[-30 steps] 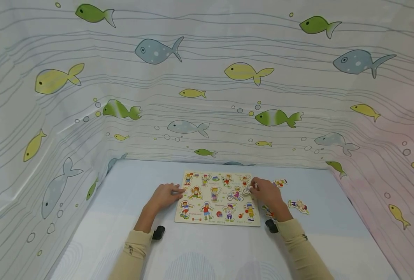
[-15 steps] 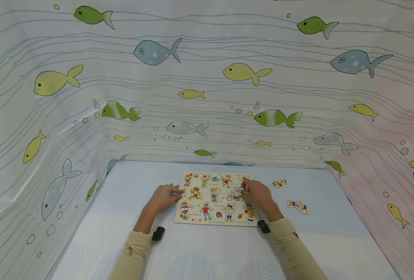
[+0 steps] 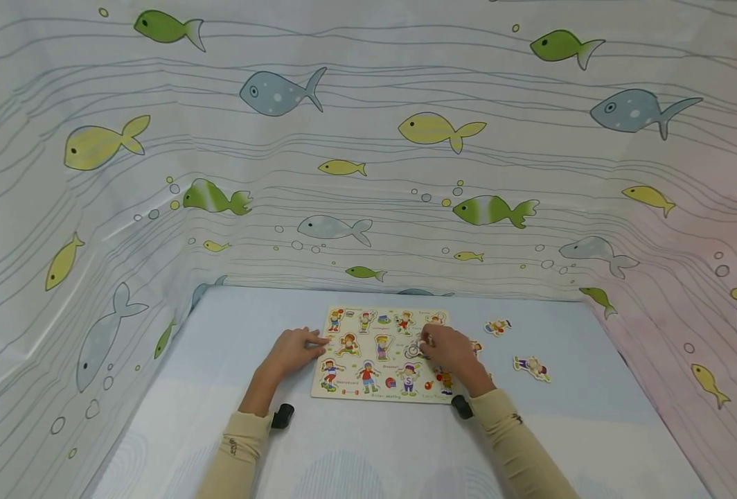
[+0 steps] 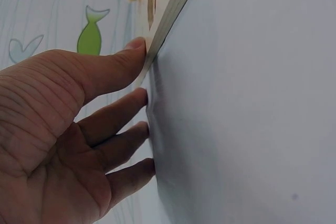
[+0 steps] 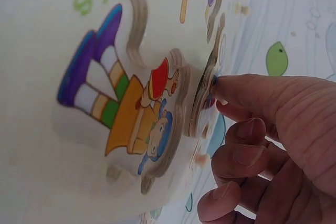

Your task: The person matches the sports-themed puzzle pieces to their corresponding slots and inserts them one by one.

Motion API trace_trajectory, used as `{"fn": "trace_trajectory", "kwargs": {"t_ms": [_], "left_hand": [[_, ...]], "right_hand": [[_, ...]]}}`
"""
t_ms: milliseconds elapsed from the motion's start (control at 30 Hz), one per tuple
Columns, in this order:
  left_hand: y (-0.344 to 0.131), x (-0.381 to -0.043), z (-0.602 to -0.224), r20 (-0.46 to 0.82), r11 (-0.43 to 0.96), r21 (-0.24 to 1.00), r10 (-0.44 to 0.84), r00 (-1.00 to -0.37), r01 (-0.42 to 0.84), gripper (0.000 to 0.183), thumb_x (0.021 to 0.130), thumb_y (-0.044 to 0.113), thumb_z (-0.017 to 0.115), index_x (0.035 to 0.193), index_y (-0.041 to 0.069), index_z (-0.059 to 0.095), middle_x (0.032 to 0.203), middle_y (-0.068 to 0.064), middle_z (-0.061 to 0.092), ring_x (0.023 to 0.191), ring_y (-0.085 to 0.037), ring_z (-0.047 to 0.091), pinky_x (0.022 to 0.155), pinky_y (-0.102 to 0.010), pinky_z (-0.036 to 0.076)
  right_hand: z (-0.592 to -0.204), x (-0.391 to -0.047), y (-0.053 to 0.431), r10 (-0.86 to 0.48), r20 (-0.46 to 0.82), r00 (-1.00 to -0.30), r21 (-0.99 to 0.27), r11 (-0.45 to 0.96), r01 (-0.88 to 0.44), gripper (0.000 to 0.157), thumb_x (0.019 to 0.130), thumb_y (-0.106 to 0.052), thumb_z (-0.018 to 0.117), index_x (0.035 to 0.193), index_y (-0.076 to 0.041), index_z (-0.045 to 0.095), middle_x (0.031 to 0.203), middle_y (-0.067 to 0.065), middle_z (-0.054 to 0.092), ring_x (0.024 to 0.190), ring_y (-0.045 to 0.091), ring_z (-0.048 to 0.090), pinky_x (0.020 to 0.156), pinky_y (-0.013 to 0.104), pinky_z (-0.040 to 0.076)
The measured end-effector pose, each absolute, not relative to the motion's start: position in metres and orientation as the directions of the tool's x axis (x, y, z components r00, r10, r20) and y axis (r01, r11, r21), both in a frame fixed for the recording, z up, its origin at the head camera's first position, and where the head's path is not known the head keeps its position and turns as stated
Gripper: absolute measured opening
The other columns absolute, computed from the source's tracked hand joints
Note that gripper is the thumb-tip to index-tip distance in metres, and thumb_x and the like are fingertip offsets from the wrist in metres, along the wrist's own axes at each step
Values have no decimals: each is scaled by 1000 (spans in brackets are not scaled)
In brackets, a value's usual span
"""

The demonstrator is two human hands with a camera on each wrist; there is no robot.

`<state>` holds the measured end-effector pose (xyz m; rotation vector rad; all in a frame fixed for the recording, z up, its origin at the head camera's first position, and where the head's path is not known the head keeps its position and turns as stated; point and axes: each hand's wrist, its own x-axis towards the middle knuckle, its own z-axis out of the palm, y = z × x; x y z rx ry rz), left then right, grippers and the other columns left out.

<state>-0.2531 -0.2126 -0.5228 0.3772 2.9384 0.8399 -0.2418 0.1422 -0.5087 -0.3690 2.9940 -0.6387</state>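
Observation:
A pale wooden peg-style puzzle board [image 3: 356, 371] with sports figures lies on the table. At its left edge is my left hand [image 3: 294, 350]; in the left wrist view the thumb [image 4: 134, 56] rests on the board's edge, while the other fingers [image 4: 126, 142] reach straight down to the table. My right hand [image 3: 452, 350] is over the board's right part. Thumb and forefinger pinch a bicycle puzzle piece [image 3: 413, 350], with a white wheel showing, at the bicycle recess. In the right wrist view the hand hides most of that piece. Nearby, a table tennis figure [image 5: 139, 114] shows inside a recess.
Several loose figure pieces lie right of the board: one at the back [image 3: 498, 327], one farther right [image 3: 532, 367], and one beside the right hand [image 3: 476, 348]. Fish-patterned sheeting [image 3: 368, 208] walls in the table [image 3: 368, 443] at the back and sides.
My right hand has moved left with the bicycle piece, from the board's right edge to the bicycle recess, uncovering loose pieces behind it. The left hand has stayed put.

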Motion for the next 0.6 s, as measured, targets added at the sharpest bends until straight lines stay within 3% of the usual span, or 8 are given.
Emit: {"fn": "trace_trajectory", "kwargs": {"t_ms": [600], "left_hand": [[-213, -249, -521, 7, 819, 527, 263, -965, 227, 24, 89, 23, 74, 111, 14, 76, 131, -14, 61, 133, -41, 45, 112, -57, 29]], "right_hand": [[-515, -238, 134, -259, -1, -966, -399, 886, -237, 10, 95, -26, 68, 93, -17, 63, 66, -5, 51, 52, 13, 47, 45, 28, 35]]}}
